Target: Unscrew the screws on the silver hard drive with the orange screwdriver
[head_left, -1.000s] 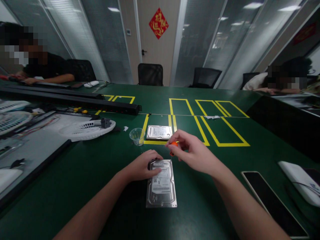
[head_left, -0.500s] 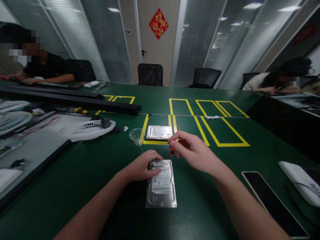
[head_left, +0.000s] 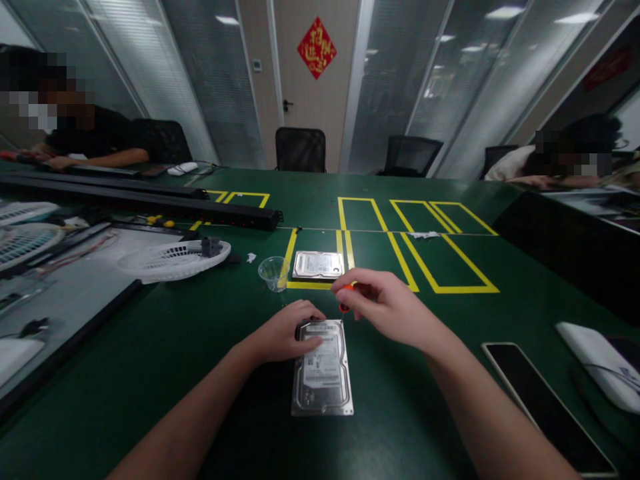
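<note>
A silver hard drive (head_left: 325, 393) with a white label lies on the green table in front of me. My left hand (head_left: 289, 331) grips its far left corner, thumb across the label and fingers over the side. In my right hand (head_left: 376, 300) a small red and black screwdriver (head_left: 345, 307) is pinched between thumb and fingers. It stands upright, its tip at the drive's far right corner; the screw there is too small to make out. Beyond the hands lies a second hard drive (head_left: 318, 265), with a clear plastic cup (head_left: 274, 273) to its left.
Yellow tape outlines (head_left: 467, 290) mark the table. A phone (head_left: 547, 407) and a white device with a cable (head_left: 600, 367) lie at right. Left are a grey panel (head_left: 85, 293), a white racket-shaped frame (head_left: 170, 263) and long black bars (head_left: 150, 207). Two people sit at the far sides.
The fingers of my right hand have shifted slightly around the screwdriver handle, which shows a different side. My left hand and the hard drive have stayed in place.
</note>
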A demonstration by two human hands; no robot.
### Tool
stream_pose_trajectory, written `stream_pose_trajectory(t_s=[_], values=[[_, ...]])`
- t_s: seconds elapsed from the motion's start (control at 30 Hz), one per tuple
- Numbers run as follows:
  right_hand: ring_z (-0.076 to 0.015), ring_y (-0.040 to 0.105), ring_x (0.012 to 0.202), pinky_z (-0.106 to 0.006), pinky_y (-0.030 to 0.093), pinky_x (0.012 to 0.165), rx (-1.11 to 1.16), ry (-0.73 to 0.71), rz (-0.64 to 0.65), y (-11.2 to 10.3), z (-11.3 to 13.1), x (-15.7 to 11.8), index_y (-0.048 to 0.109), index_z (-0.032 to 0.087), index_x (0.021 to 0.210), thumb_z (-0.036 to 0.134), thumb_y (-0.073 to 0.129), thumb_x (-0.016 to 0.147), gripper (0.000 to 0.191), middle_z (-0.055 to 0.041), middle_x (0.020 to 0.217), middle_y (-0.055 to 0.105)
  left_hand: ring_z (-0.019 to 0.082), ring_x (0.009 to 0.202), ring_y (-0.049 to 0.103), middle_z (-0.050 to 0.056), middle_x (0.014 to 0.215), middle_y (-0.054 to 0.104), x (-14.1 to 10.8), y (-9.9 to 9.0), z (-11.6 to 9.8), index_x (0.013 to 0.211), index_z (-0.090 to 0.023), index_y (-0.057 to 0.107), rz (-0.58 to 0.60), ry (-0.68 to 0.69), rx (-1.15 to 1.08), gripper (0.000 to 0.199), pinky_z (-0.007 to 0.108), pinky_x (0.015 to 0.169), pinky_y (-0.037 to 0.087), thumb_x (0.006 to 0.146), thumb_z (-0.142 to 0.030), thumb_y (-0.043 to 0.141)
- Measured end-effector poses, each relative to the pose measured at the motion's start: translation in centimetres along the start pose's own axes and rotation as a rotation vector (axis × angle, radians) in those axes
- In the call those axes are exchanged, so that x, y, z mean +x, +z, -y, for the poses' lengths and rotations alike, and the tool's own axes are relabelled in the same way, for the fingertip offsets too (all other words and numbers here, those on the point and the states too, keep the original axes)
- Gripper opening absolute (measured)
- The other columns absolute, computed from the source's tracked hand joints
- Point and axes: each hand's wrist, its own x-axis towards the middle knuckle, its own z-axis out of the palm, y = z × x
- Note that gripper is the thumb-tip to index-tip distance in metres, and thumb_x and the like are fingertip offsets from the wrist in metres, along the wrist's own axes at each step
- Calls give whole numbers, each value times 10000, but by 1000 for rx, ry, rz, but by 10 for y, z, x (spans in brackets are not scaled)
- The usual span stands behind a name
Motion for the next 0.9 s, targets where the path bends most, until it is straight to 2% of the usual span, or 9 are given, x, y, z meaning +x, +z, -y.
stream_pose_trajectory(t_s=[0.23, 0.53, 0.73, 0.9], values=[[-149, 643, 704, -293, 491, 670, 16, 47, -12, -1, 4, 0, 662, 201, 1154, 338, 458, 1064, 262, -6, 777, 633, 247, 1068, 607, 69, 1150, 654, 0, 0, 1, 1196, -230, 656, 4, 5, 2, 322, 383, 943, 500, 889, -314, 703], [-143, 605, 692, -287, 441, 603, 18, 24, -43, 1, -1, 0, 635, 196, 1023, 367, 616, 988, 175, -28, 853, 688, 249, 1071, 603, 76, 1161, 649, 0, 0, -1, 1213, -229, 652, 2, -5, -5, 335, 395, 946, 507, 889, -301, 702], [-136, 579, 665, -281, 421, 571, 34, 21, -36, 0, 1, -1, 638, 208, 1052, 339, 582, 1003, 150, -29, 885, 690, 253, 1078, 605, 76, 1162, 652, 0, -1, -1, 1212, -232, 652, 3, -6, 6, 339, 407, 964, 506, 884, -297, 704], [-152, 601, 729, -291, 450, 625, -15, -16, -30, 0, 1, 0, 709, 211, 1034, 353, 571, 1014, 198, -37, 919, 706, 249, 1083, 604, 69, 1162, 648, 0, 0, 0, 1212, -234, 651, 3, -6, 1, 337, 396, 964, 501, 883, -288, 703]])
